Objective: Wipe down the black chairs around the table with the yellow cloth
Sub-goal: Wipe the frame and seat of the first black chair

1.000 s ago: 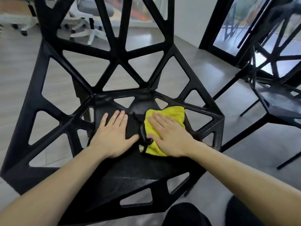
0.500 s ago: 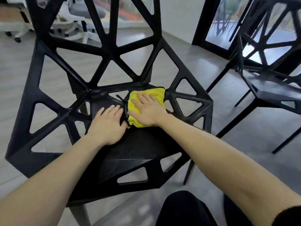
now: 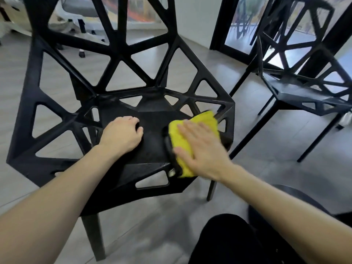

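So from where I'm watching, the yellow cloth is a bright lemon colour, folded into a thick pad with soft rounded edges, and it sits on the right side of the black chair seat, right up against the armrest frame. There's a dark strap or loop thing along the cloth's left edge, can't tell exactly what it is. My right hand lies flat on top of the cloth, fingers straight and slightly fanned out, palm pressing it down onto the seat. A bit blurry there.

My left hand rests on the left part of the seat with the fingers curled under, knuckles up, nothing in it that I can see.

The chair itself is that angular matte black type, all triangle cutouts in the back and sides, solid faceted panel in the middle of the seat. A second chair of the same design stands off to the right on the grey floor, well apart from this one.
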{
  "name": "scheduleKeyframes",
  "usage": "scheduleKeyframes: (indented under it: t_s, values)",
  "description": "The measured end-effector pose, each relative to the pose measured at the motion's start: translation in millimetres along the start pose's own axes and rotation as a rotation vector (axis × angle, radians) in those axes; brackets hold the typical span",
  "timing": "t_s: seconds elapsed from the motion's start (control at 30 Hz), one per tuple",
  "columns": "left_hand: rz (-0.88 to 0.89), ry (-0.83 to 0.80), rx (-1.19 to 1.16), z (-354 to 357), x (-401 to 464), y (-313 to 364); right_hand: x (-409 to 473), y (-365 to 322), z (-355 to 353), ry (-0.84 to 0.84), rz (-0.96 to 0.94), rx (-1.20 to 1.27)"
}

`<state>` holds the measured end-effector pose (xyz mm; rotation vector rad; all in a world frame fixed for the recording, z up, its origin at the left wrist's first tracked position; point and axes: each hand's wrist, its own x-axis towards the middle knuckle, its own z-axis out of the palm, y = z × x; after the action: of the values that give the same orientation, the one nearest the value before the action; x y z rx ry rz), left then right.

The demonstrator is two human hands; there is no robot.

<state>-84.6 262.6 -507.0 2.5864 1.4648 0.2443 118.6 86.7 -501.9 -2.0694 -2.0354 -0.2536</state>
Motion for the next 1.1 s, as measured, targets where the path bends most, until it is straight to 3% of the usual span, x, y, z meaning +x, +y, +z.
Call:
scheduleKeyframes:
  t_s: [0.1,0.2,0.27,0.4,0.5,0.63,0.77,0.9,0.97,1.1]
  values:
    - [0.009,-0.041,-0.096,-12,-9,-1,1,-75,6,0.001,-0.293,0.046]
    - [0.028,-0.094,-0.091,-29,-33,-16,7,-67,8,-0.007,-0.384,0.080]
    - [0.042,-0.119,-0.041,-41,-58,-20,11,-24,5,-0.035,-0.328,0.097]
    - [0.111,-0.154,0.016,-44,-104,-3,31,80,-7,-0.049,0.096,0.084]
    - [0.130,-0.023,0.109,-24,-120,4,39,111,-6,-0.055,0.149,-0.046]
    - [0.150,0.104,0.085,-12,-117,1,20,58,-4,-0.058,0.093,-0.035]
    - [0.090,0.128,0.059,-16,-120,6,-4,-44,3,-0.037,-0.313,-0.025]
    - [0.053,0.171,0.075,-23,-136,-5,-3,-70,-4,-0.074,-0.426,-0.005]
    - [0.139,0.220,0.161,-23,-140,-20,5,-48,-9,-0.152,-0.409,0.043]
    - [0.298,0.299,0.263,-31,-148,-59,69,19,-7,-0.417,-0.102,0.071]
